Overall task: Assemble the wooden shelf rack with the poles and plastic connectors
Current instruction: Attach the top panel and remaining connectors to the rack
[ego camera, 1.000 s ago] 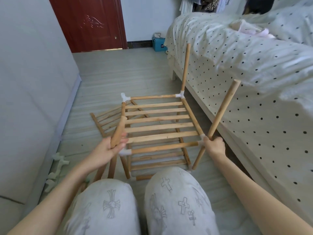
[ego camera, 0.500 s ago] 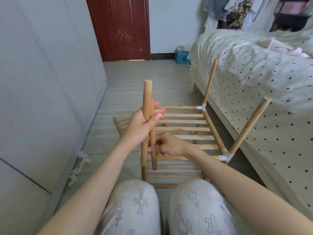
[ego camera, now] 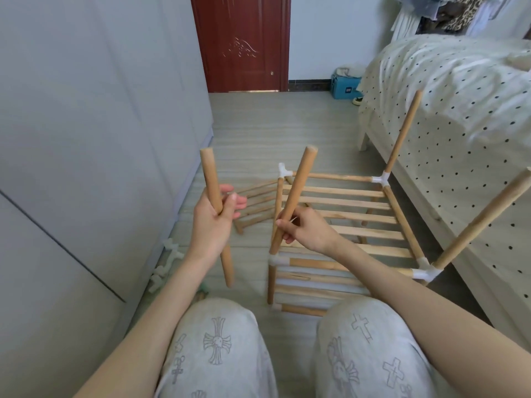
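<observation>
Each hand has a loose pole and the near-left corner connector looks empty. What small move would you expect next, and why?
Probably the right hand lowers its pole into the near-left connector: the pole's lower end sits just above it, and both right corners already carry uprights. The left hand holds a second pole off to the side.

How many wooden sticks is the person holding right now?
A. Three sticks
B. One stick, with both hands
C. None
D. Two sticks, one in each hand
D: the left hand grips one pole, and the right hand grips another pole that leans over the rack's near left corner connector.
</observation>
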